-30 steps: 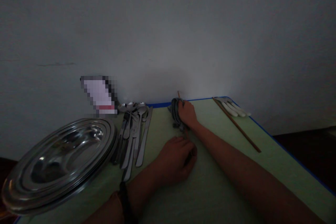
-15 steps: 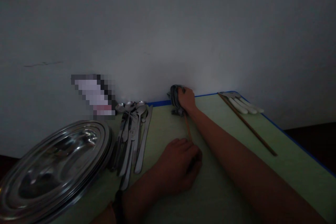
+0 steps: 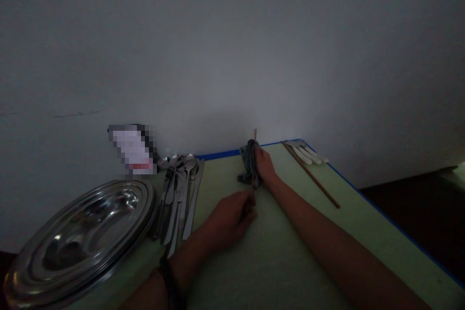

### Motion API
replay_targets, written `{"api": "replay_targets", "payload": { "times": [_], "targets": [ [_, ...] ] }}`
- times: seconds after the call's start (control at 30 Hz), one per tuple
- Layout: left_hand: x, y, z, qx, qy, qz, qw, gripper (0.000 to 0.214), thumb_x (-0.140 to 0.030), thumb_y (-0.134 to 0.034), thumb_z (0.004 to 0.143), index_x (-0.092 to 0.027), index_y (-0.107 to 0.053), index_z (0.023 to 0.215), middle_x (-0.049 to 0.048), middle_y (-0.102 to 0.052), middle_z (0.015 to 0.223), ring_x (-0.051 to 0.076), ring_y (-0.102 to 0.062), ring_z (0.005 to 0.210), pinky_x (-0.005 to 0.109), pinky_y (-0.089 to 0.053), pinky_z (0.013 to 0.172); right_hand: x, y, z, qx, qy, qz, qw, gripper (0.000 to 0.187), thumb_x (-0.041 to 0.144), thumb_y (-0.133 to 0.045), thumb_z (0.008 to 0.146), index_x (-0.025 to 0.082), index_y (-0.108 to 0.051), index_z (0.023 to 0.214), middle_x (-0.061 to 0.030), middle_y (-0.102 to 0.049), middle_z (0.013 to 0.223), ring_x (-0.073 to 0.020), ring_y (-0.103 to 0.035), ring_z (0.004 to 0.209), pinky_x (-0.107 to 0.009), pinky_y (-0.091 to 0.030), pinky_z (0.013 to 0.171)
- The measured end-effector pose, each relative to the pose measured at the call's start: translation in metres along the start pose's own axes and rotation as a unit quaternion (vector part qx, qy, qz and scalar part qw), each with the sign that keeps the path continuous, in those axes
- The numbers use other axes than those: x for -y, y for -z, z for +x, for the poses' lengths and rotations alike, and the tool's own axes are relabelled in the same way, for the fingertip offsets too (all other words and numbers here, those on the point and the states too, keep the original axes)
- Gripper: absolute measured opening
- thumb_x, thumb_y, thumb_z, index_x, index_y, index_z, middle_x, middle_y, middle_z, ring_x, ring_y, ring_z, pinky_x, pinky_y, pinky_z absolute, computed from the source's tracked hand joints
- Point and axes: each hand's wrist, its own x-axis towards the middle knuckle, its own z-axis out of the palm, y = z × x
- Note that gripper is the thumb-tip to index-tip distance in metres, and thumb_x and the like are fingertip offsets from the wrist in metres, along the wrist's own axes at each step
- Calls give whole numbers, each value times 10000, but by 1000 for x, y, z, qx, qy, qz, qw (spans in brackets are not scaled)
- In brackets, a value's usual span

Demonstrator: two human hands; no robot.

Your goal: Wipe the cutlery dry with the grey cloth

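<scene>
My left hand (image 3: 230,220) is closed around the near end of a thin wooden chopstick (image 3: 255,133), over the middle of the table. Farther along the same stick, my right hand (image 3: 265,167) grips a crumpled dark patterned cloth (image 3: 249,161) wrapped about it. The chopstick's far tip pokes out above the cloth, while its middle is hidden. Right of my hands, another brown chopstick (image 3: 316,179) lies slanting on the table, beside several white-handled utensils (image 3: 308,155) whose metal ends point to the back edge.
A stack of oval steel plates (image 3: 145,193) stands at the left. Several metal spoons and knives (image 3: 181,193) lie beside it. A blurred-out device or card (image 3: 132,150) leans on the grey wall (image 3: 232,58). Blue edging (image 3: 218,155) borders the pale green table (image 3: 290,261).
The cloth in my right hand has slid down the chopstick toward my left hand, baring the far tip. My left hand has shifted slightly left in view, and the view has turned a little.
</scene>
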Motion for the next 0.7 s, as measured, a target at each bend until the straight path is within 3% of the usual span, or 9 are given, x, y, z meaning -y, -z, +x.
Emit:
{"api": "replay_targets", "payload": {
  "times": [0.13,0.3,0.43,0.57,0.7],
  "targets": [
    [12,0,3,-51,62,-1,997,167,-265,-533,790,-173,-481,919,46,-595,862,187,-551,761,282,-420,660,9,0,-32,-33,-15,-31,999,431,498,-287,819,158,-552,838,-108,-633,895,-201,-566,855,-311,-411,766],
    [17,2,4,-68,56,8,996,210,-266,-366,885,-159,-547,879,71,-617,857,198,-567,790,304,-427,720,9,1,-44,-32,-64,95,993,482,551,-297,788,161,-560,896,-89,-630,964,-194,-563,923,-302,-420,784],
    [16,2,4,-81,66,-17,994,238,-237,-332,893,-150,-553,896,82,-637,877,197,-579,786,296,-438,711,12,0,-42,50,-70,194,977,369,488,-434,728,172,-586,843,-39,-647,901,-170,-577,857,-277,-436,765],
    [21,4,6,-90,75,-56,992,204,-110,-394,800,-151,-573,888,72,-651,888,198,-588,789,290,-450,711,17,1,-45,173,-50,158,971,309,413,-613,639,162,-594,818,-29,-646,801,-162,-583,730,-273,-459,668],
    [25,7,7,-92,71,-71,991,226,-87,-415,751,-166,-574,890,50,-648,885,196,-586,816,282,-445,730,18,1,-44,171,-39,124,977,410,544,-506,708,148,-599,758,-44,-641,745,-153,-572,678,-267,-451,640]
  ]
}}
